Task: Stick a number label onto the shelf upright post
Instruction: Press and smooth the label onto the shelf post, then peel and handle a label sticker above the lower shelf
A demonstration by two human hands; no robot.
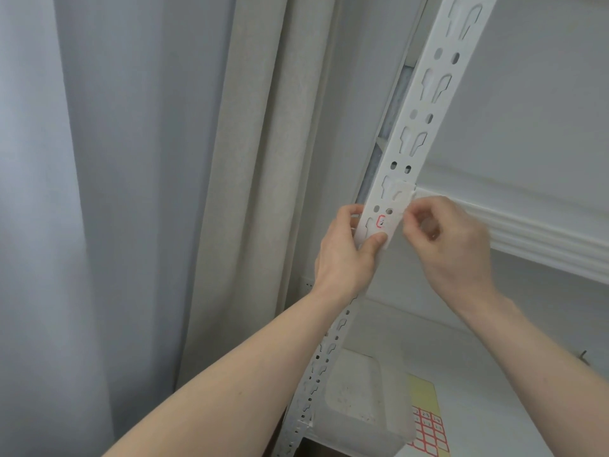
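Note:
A white perforated shelf upright post (425, 103) runs diagonally from top right down to the bottom. A small red-bordered number label (382, 222) lies on its face just below two round holes. My left hand (346, 255) grips the post from the left, its thumb pressing the face just under the label. My right hand (441, 239) is at the post's right edge beside the label, fingers curled, fingertips pinched together at the edge; what they pinch is too blurred to tell.
A white shelf board (527, 232) joins the post on the right. Below, a translucent plastic container (359, 397) stands on the lower shelf beside a yellow sheet of red-bordered labels (428, 427). Beige and grey curtains (230, 192) hang on the left.

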